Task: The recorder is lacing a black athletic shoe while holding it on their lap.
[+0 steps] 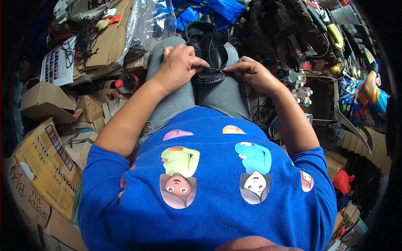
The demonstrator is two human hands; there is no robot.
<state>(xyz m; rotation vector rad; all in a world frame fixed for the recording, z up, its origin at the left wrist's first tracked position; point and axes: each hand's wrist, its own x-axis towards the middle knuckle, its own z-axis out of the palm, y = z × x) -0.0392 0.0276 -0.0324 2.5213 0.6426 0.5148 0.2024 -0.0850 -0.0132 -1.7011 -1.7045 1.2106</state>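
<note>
A black shoe [204,38] rests on my lap between my thighs, its gathered, ridged toe [210,78] toward me. My left hand [179,66] is closed at the shoe's left side, thumb and forefinger pinched close to the toe seam. At the right edge of the toe, my right hand [256,74] pinches with thumb and forefinger. A thin pale strand [214,68] spans the short gap between the fingertips; whether it is thread or a needle is too fine to tell. What lies inside each pinch is hidden.
Cardboard boxes [50,165] and a red-capped bottle [127,83] stand to my left. Clear plastic bottles [300,88] cluster at the right, near a curved metal frame [354,129]. Blue plastic bags [215,11] lie ahead. Another person's arm [370,85] shows at the far right.
</note>
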